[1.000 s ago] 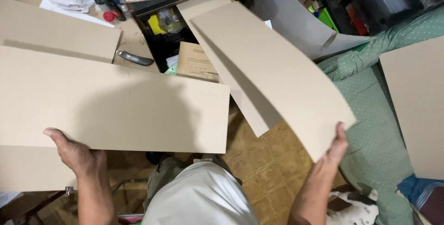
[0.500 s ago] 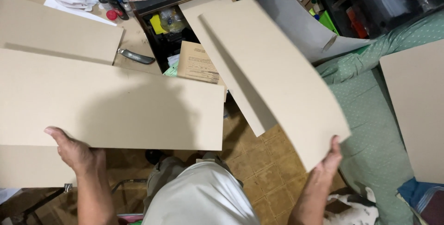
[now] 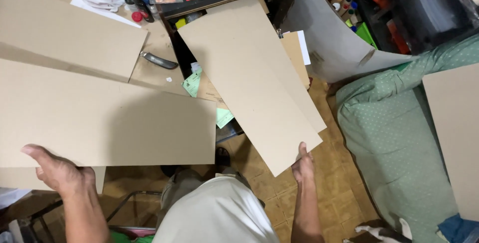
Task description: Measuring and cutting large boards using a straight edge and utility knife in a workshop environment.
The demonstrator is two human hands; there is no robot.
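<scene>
A wide tan cardboard sheet point(image 3: 100, 118) spans the left half of the view, lying over the table point(image 3: 149, 71). Its near edge is gripped by the left hand point(image 3: 57, 170), thumb on top and fingers point(image 3: 47, 178) curled under the edge. A second, narrower cardboard panel point(image 3: 249, 78) runs away from the right hand point(image 3: 303, 163), slanting up and leftward; the right fingers are closed on its near corner, with the thumb point(image 3: 302, 149) showing on the top face. Another panel point(image 3: 294, 78) lies just beneath it, edges peeking out on the far side.

To the right of the right hand, well apart, a green dotted cloth point(image 3: 394, 133) covers a bulky shape, with another tan board point(image 3: 456, 133) resting on it. Beyond the left hand's sheet, a further cardboard sheet point(image 3: 65, 31) lies on the table. Between the two gripped pieces, farther out than either hand, lies a grey utility knife point(image 3: 158, 61), and nearer, small green paper slips point(image 3: 192, 83).
</scene>
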